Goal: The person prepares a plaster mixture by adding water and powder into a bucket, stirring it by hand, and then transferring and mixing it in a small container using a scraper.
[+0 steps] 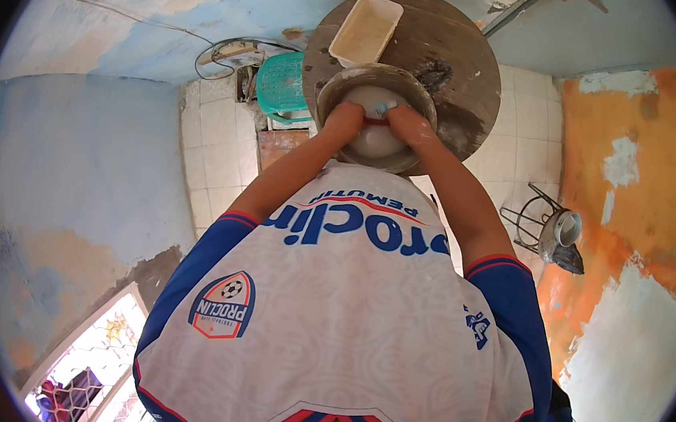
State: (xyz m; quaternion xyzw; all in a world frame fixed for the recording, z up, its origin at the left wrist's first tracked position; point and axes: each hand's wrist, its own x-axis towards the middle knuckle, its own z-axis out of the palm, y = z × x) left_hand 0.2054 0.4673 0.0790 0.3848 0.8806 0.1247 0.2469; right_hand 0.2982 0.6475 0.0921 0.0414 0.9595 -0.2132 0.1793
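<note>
W/ L hand [345, 118] curled, grips one end of red strip [376, 121], over whitish liq. [379, 143] in round tub [382, 75]; w/ R hand [410, 126] closed, seems to grip other end. Looks mid-handling, w/ liq. already in; can't tell amt left.

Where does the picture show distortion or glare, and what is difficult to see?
Head view: a black fisheye border, with the left wall's upper edge curving; head view: brightness washes out part of the window at lower left; head view: details between the fingers at the bucket are too small to tell.
</note>
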